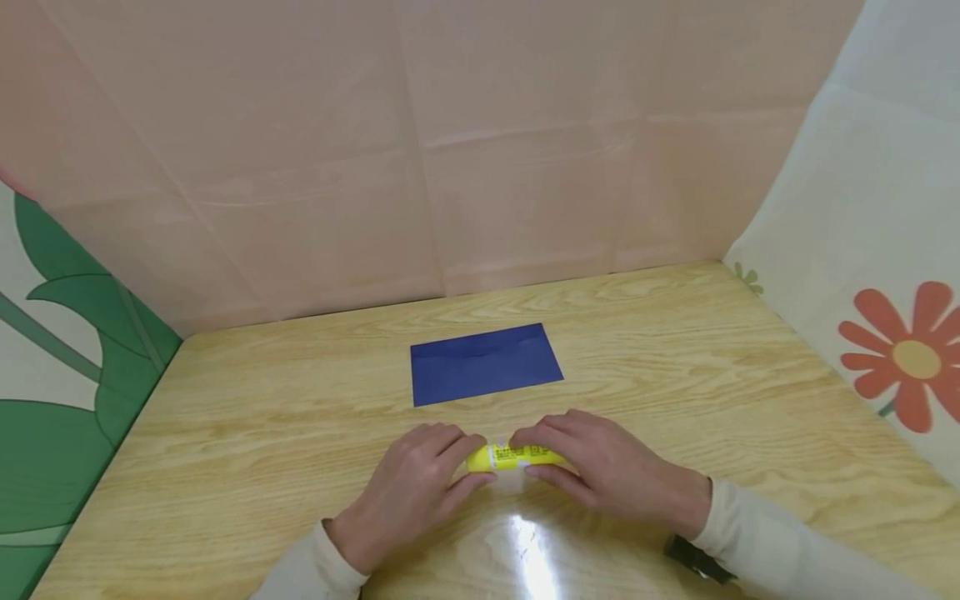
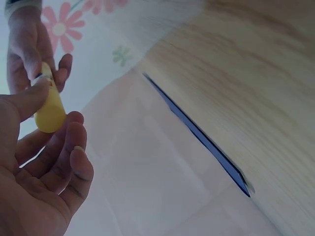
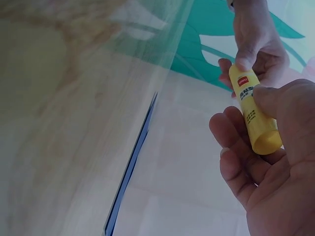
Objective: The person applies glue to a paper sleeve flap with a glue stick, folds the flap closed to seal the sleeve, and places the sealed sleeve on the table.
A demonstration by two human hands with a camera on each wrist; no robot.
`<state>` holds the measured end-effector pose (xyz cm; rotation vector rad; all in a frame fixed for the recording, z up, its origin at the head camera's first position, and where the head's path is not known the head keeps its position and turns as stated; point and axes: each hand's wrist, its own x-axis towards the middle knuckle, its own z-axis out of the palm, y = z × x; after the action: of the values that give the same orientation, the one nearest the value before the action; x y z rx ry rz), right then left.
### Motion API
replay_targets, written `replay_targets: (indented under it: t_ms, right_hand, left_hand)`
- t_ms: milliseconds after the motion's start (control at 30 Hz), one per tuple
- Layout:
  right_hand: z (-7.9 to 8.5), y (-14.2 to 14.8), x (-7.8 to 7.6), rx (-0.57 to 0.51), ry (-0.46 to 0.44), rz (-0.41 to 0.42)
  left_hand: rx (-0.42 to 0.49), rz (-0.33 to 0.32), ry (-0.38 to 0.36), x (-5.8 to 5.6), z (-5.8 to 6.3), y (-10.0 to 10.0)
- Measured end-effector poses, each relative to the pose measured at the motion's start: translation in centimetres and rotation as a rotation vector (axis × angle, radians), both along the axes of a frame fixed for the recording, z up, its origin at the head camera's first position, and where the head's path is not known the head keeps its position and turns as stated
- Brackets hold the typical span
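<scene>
Both hands hold a yellow glue stick (image 1: pixel 508 456) level above the near part of the table. My left hand (image 1: pixel 416 479) pinches its left end, the cap end, between thumb and fingers. Toward the other end, my right hand (image 1: pixel 600 462) grips the printed barrel with thumb and fingertips. In the right wrist view the glue stick (image 3: pixel 249 105) shows a small red label and dark print. The left wrist view has its rounded yellow end (image 2: pixel 50 115) by the left thumb. Beyond the hands lies a dark blue envelope (image 1: pixel 486 367), flat on the table.
The wood-grain table (image 1: pixel 285 417) runs back to a pinkish cloth wall (image 1: pixel 337 167). A white cloth with a red flower (image 1: pixel 915 358) borders the right side; green leaf print (image 1: pixel 45 467) borders the left. A dark band (image 1: pixel 697 558) shows under the right sleeve.
</scene>
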<state>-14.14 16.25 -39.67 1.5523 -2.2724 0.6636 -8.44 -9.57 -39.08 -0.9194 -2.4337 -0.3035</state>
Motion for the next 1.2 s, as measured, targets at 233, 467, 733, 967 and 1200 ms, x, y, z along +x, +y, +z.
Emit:
replay_targets:
  t_ms: [233, 467, 733, 967, 1200]
  right_hand:
    - [0.13, -0.19, 0.18, 0.003, -0.040, -0.107]
    - [0.12, -0.17, 0.37, -0.019, -0.056, -0.218]
    - [0.29, -0.13, 0.35, 0.014, -0.080, -0.225]
    - [0.02, -0.09, 0.30, 0.059, -0.046, -0.235]
    - [0.00, -0.13, 0.33, 0.067, -0.029, -0.195]
  left_hand:
    - [0.020, 0.008, -0.015, -0.07, 0.08, -0.08]
    - [0.001, 0.063, -0.058, -0.20, 0.22, -0.34]
    - [0.003, 0.035, -0.042, -0.16, 0.25, -0.33]
    - [0.003, 0.008, -0.002, -0.09, 0.11, -0.30]
    - [0.022, -0.002, -0.071, 0.23, 0.19, -0.08]
